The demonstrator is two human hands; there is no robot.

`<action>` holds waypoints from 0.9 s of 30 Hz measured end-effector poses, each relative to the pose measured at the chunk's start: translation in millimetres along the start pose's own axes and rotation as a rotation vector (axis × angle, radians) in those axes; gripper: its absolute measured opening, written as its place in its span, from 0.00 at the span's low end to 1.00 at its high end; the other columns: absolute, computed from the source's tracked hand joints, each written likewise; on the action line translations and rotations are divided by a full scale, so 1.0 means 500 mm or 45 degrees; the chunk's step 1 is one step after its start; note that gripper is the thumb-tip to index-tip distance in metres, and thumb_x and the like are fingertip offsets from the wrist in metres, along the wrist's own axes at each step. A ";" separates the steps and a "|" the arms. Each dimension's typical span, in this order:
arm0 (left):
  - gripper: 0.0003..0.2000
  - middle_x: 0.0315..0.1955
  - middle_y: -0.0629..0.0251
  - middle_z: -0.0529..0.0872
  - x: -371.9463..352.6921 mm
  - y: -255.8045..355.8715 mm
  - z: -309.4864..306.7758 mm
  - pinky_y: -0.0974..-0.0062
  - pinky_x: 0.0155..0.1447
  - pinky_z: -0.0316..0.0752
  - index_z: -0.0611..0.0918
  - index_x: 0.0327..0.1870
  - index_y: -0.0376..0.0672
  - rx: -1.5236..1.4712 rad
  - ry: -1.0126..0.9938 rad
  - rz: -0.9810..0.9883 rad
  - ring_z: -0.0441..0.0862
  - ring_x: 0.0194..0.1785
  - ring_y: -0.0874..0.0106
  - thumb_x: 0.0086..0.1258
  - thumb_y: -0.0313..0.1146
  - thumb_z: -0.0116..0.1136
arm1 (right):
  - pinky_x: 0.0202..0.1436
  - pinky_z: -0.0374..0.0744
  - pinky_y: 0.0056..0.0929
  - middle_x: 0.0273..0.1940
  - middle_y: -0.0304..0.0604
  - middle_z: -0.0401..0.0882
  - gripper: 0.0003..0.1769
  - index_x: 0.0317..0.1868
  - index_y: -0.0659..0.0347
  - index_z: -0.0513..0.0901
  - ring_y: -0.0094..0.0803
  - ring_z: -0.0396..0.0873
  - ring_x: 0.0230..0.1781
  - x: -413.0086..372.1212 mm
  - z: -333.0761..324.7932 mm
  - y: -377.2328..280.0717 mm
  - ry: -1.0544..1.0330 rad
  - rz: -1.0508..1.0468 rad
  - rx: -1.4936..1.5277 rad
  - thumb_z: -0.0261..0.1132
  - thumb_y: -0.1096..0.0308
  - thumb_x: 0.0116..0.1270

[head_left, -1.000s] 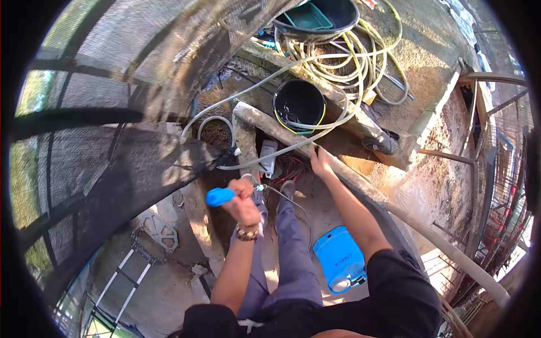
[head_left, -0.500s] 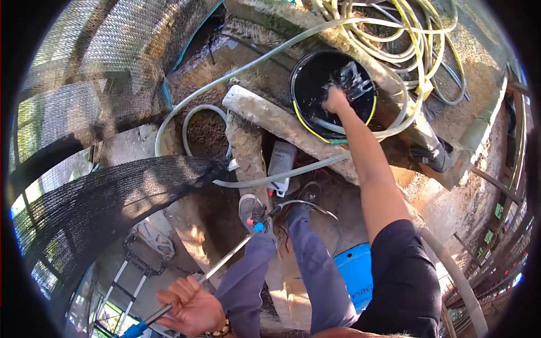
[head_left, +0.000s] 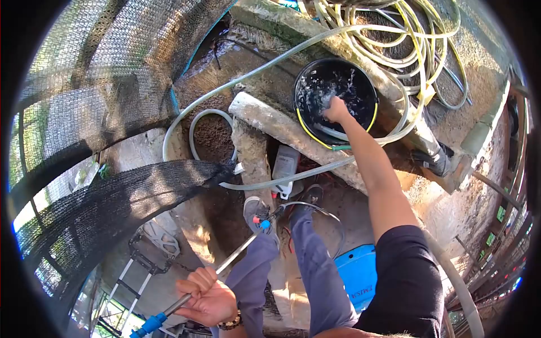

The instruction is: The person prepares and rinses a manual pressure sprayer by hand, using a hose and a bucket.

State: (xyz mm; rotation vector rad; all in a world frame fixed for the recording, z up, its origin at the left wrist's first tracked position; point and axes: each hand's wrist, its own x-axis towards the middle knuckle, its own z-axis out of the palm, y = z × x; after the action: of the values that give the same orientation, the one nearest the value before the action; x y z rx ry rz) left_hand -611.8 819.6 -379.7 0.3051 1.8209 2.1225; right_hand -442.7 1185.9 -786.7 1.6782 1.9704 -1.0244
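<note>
My right hand point(head_left: 336, 110) reaches into the black bucket point(head_left: 307, 79) of water on the concrete ledge; its fingers are in the water and I cannot tell whether they hold anything. My left hand point(head_left: 208, 296) is low at the bottom of the view, closed around the metal tube of a spray wand point(head_left: 236, 254) with a blue grip point(head_left: 147, 325). The wand's tip with a blue and red fitting point(head_left: 262, 221) lies near my left shoe point(head_left: 253, 209), with a thin hose looping from it.
Clear and yellow hoses point(head_left: 389, 34) coil on the ledge behind the bucket. A white bottle point(head_left: 285, 163) stands below a concrete beam point(head_left: 282, 127). Black shade netting point(head_left: 112, 191) hangs on the left. A blue sprayer tank point(head_left: 356, 276) lies by my right leg, and a ladder point(head_left: 135, 265) below.
A second ago my left hand held the wand's blue grip up near my knees and my right hand rested on the pipe; the left dropped low, and the right went into the bucket.
</note>
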 end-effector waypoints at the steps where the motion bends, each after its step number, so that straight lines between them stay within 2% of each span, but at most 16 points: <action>1: 0.27 0.16 0.72 0.53 0.001 0.003 0.001 0.75 0.27 0.46 0.57 0.25 0.47 0.014 -0.036 0.005 0.48 0.21 0.79 0.78 0.61 0.32 | 0.55 0.81 0.44 0.47 0.56 0.84 0.21 0.44 0.61 0.86 0.51 0.83 0.49 0.000 0.017 -0.004 0.083 -0.010 0.043 0.71 0.64 0.48; 3: 0.27 0.16 0.72 0.53 -0.002 0.004 0.012 0.75 0.27 0.46 0.57 0.25 0.47 0.019 -0.046 0.004 0.48 0.21 0.79 0.78 0.61 0.31 | 0.55 0.81 0.43 0.46 0.55 0.85 0.22 0.45 0.60 0.87 0.50 0.84 0.49 -0.036 -0.013 -0.032 0.260 -0.035 0.082 0.72 0.65 0.47; 5: 0.27 0.16 0.72 0.54 -0.009 0.006 0.015 0.75 0.27 0.46 0.57 0.25 0.47 0.012 -0.075 -0.019 0.48 0.21 0.79 0.78 0.62 0.31 | 0.51 0.82 0.40 0.42 0.52 0.86 0.16 0.39 0.60 0.89 0.47 0.85 0.44 0.013 0.044 0.019 0.115 -0.303 0.019 0.75 0.67 0.47; 7: 0.28 0.16 0.72 0.54 -0.014 0.010 0.014 0.75 0.27 0.46 0.58 0.25 0.47 -0.001 -0.081 -0.006 0.48 0.21 0.79 0.77 0.62 0.31 | 0.45 0.82 0.37 0.37 0.49 0.86 0.12 0.38 0.61 0.89 0.42 0.85 0.37 -0.075 -0.005 -0.070 0.544 -0.216 0.489 0.76 0.70 0.51; 9: 0.28 0.16 0.72 0.54 -0.012 0.016 0.014 0.74 0.27 0.46 0.58 0.25 0.47 0.030 -0.099 -0.024 0.48 0.21 0.79 0.77 0.62 0.30 | 0.40 0.81 0.30 0.33 0.45 0.84 0.13 0.40 0.61 0.89 0.33 0.83 0.32 -0.087 -0.013 -0.096 0.471 -0.498 0.788 0.76 0.72 0.52; 10: 0.28 0.16 0.72 0.54 -0.011 0.016 0.017 0.74 0.27 0.46 0.58 0.25 0.47 0.037 -0.102 -0.029 0.48 0.21 0.79 0.77 0.62 0.30 | 0.37 0.80 0.26 0.33 0.42 0.81 0.14 0.42 0.60 0.89 0.29 0.81 0.29 -0.152 -0.064 -0.146 0.502 -0.659 0.808 0.76 0.73 0.52; 11: 0.27 0.16 0.72 0.54 -0.010 0.017 0.019 0.75 0.27 0.46 0.58 0.26 0.47 0.021 -0.126 -0.013 0.48 0.21 0.79 0.78 0.61 0.31 | 0.37 0.80 0.24 0.36 0.41 0.80 0.13 0.41 0.60 0.89 0.27 0.81 0.31 -0.204 -0.105 -0.180 0.454 -0.701 0.875 0.74 0.76 0.53; 13: 0.25 0.17 0.73 0.53 -0.006 0.016 0.024 0.76 0.27 0.45 0.57 0.26 0.47 -0.010 -0.175 0.017 0.48 0.22 0.79 0.79 0.58 0.31 | 0.38 0.80 0.25 0.39 0.41 0.80 0.13 0.41 0.60 0.89 0.28 0.80 0.34 -0.257 -0.159 -0.217 0.610 -0.961 0.841 0.74 0.77 0.52; 16: 0.25 0.16 0.73 0.53 -0.003 0.014 0.026 0.76 0.26 0.45 0.58 0.26 0.46 -0.008 -0.224 0.042 0.48 0.21 0.79 0.79 0.57 0.31 | 0.42 0.80 0.28 0.40 0.41 0.80 0.15 0.40 0.59 0.88 0.32 0.80 0.39 -0.325 -0.233 -0.262 0.724 -1.072 0.789 0.75 0.77 0.50; 20: 0.26 0.16 0.72 0.54 -0.002 0.011 0.032 0.76 0.26 0.45 0.58 0.25 0.46 0.000 -0.194 0.034 0.48 0.20 0.79 0.78 0.59 0.31 | 0.48 0.79 0.34 0.40 0.42 0.80 0.16 0.40 0.58 0.88 0.39 0.79 0.44 -0.356 -0.283 -0.283 0.851 -1.129 0.624 0.75 0.76 0.47; 24: 0.27 0.15 0.71 0.55 -0.004 0.014 0.036 0.74 0.26 0.46 0.59 0.25 0.46 0.012 -0.189 -0.008 0.48 0.20 0.79 0.77 0.61 0.33 | 0.47 0.74 0.34 0.39 0.37 0.81 0.15 0.40 0.54 0.88 0.36 0.79 0.43 -0.369 -0.308 -0.287 0.962 -1.098 0.470 0.75 0.71 0.48; 27: 0.27 0.15 0.71 0.55 -0.003 0.014 0.038 0.74 0.26 0.46 0.59 0.25 0.46 0.023 -0.186 -0.006 0.48 0.20 0.79 0.77 0.61 0.33 | 0.48 0.72 0.33 0.39 0.36 0.81 0.17 0.41 0.52 0.88 0.34 0.78 0.42 -0.370 -0.316 -0.285 1.006 -1.131 0.341 0.75 0.71 0.47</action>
State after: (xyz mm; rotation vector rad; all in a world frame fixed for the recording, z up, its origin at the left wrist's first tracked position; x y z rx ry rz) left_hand -604.0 835.4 -369.6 0.4473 1.7565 2.0251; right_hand -507.3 1165.1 -512.7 1.4358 3.4166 -0.9721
